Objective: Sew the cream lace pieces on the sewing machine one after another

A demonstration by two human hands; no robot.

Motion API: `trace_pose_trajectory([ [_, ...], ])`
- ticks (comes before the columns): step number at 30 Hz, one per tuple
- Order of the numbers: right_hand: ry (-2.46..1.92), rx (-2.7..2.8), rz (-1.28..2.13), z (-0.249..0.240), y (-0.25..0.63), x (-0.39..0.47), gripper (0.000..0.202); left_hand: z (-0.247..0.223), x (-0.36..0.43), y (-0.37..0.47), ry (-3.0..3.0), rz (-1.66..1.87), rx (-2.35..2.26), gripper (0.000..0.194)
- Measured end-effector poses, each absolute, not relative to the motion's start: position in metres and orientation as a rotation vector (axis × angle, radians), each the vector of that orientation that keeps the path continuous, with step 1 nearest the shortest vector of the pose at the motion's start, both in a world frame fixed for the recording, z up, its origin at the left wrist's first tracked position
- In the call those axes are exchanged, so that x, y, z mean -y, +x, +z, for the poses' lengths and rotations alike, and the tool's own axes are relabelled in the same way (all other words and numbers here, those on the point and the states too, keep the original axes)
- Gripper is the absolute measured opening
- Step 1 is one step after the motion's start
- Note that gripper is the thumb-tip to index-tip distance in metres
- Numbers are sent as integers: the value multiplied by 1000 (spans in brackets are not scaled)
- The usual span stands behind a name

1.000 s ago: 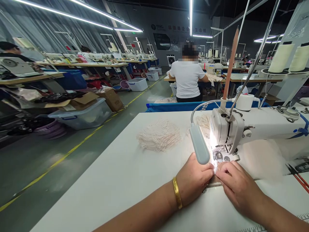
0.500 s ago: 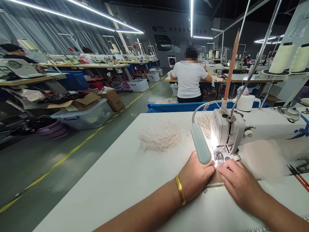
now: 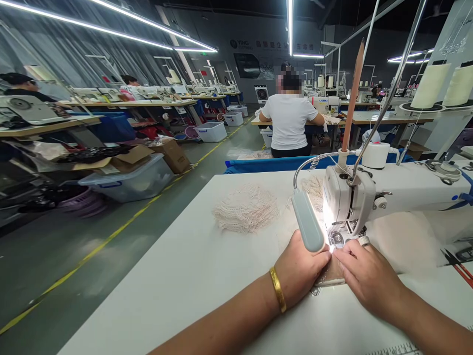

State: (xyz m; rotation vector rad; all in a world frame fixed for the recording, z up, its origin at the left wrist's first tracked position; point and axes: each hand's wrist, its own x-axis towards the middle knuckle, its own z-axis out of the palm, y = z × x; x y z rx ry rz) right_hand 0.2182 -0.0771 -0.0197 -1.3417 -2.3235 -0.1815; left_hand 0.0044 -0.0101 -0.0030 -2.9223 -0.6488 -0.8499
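My left hand (image 3: 301,268), with a gold bangle at the wrist, is closed in a pinch on beige fabric (image 3: 333,272) in front of the sewing machine's needle area. Close beside it, my right hand (image 3: 367,278) also pinches that fabric, fingertips almost touching the left ones. The white sewing machine (image 3: 343,197) stands just beyond both hands, its presser foot partly hidden. A grey-green lamp head (image 3: 308,222) hangs over my left fingers and lights the spot. Sheer beige fabric (image 3: 402,241) lies under the machine arm.
A pile of cream lace (image 3: 246,208) lies on the white table (image 3: 177,276), left of the machine. Red-handled scissors (image 3: 460,268) are at the right edge, thread cones (image 3: 430,86) behind. A person in a white shirt (image 3: 290,121) sits ahead, back turned.
The view has shifted slightly. My right hand has moved a little up and left, its fingertips nearer the left ones; my left hand is almost unchanged.
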Motion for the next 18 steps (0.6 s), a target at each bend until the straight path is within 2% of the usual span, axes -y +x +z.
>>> trace_pose_trajectory([
  [18, -1357, 2314, -171, -20, 218, 78, 31, -6, 5, 6, -2931, -874, 698, 28],
])
